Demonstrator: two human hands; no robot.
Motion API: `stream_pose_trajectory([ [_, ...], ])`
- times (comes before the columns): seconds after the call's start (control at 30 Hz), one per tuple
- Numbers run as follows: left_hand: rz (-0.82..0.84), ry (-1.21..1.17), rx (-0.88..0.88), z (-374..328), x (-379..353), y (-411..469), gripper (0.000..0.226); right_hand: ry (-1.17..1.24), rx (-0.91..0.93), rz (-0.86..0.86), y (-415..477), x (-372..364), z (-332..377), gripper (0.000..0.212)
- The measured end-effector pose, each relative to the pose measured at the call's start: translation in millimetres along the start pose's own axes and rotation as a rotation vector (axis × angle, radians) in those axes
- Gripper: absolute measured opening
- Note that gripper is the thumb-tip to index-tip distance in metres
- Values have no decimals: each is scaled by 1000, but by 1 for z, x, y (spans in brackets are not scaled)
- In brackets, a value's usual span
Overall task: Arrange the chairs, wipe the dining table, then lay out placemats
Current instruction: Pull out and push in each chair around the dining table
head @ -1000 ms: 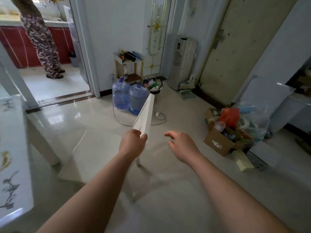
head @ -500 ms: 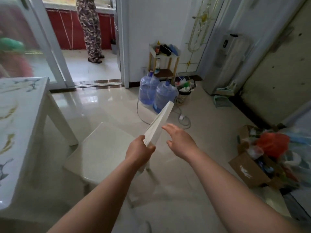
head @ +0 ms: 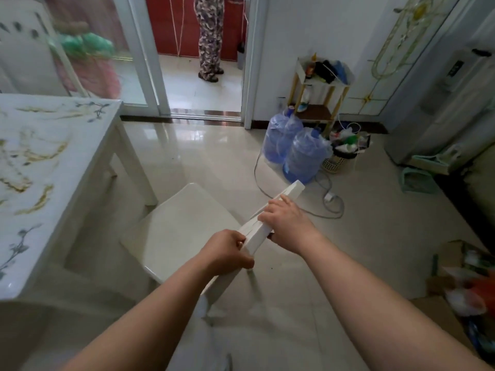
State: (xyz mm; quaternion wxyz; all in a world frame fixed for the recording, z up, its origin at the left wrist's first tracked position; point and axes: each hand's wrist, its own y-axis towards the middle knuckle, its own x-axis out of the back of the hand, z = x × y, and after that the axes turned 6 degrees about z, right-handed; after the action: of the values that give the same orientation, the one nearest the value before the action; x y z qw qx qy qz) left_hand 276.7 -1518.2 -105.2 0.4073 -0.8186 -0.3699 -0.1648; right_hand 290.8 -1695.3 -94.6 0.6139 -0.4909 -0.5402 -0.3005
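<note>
Tiled dining room, glossy pale floor (head: 214,162). Centre of frame: left hand (head: 227,250), fingers clenched round the near end of the backrest (head: 292,190) of a white chair (head: 182,231); right hand (head: 289,226), fingers curled over the backrest's top edge just beyond. Chair seat lies just beside the corner leg of the patterned counter (head: 53,162), left of frame. Right of centre: two blue water bottles (head: 302,153), small shelf unit (head: 321,84). Upper centre: a person's legs (head: 210,36) in a doorway.

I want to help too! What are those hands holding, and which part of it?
The white chair, by the top edge of its backrest: the left hand grips the near end, the right hand the middle.
</note>
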Motion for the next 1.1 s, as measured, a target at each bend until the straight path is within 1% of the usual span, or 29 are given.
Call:
stream_pose_trajectory([
  [0.1, 20, 16, 21, -2, 1, 1, 28, -94, 134, 7, 13, -1, -11, 31],
  [0.2, 8, -8, 51, -4, -3, -1, 22, -131, 262, 6, 25, -3, -21, 24],
  [0.27, -47, -22, 82, -6, -9, -3, 16, -136, 332, -6, 30, -4, -26, 21],
  [0.33, -129, -26, 134, -10, -17, -7, 20, -134, 399, -38, 35, -6, -31, 20],
  [0.4, -209, 20, 186, -12, -26, -10, 27, -116, 448, -42, 39, -8, -37, 21],
  [0.5, -306, 128, 328, -12, -37, -18, 25, -93, 513, -42, 42, -11, -42, 21],
  [0.67, -404, 223, 501, -8, -49, -32, 27, -99, 579, -77, 45, -12, -45, 22],
  [0.87, -484, 345, 486, -8, -50, -33, 28, -92, 562, -110, 50, -13, -44, 18],
  [0.97, -500, 359, 500, 1, -37, -32, 29, -69, 546, -129, 60, -9, -33, 16],
  [1.1, -512, 375, 534, 20, -13, -39, 27, -51, 543, -129, 74, 2, -10, 19],
])
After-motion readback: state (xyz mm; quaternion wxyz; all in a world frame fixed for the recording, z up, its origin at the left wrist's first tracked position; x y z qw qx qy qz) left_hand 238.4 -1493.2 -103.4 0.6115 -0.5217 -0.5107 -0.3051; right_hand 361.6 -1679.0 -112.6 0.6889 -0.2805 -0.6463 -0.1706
